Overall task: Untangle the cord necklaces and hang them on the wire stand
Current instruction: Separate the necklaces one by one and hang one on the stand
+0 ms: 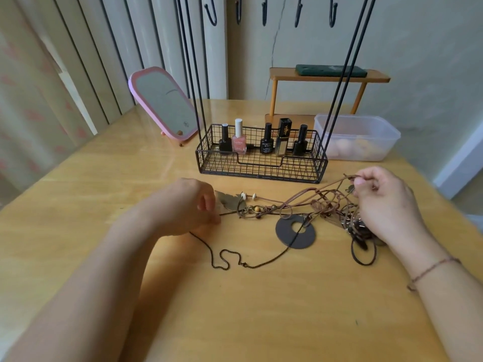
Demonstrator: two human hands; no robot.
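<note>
A tangle of brown cord necklaces (316,205) lies on the wooden table (261,309), with beads, a metal leaf pendant (228,198) and a dark ring pendant (295,232). A thin dark chain (235,258) trails from the ring pendant toward my left hand (193,205), which pinches it at the table surface beside the leaf pendant. My right hand (381,199) pinches a brown cord loop and lifts it above the tangle. The black wire stand (261,158) sits just behind, its basket base holding bottles and its hooks (264,11) high at the top.
Several nail polish bottles (239,138) stand in the wire basket. A pink mirror (164,103) leans at the back left. A clear plastic box (358,137) and a small wooden shelf (329,77) sit behind the stand on the right.
</note>
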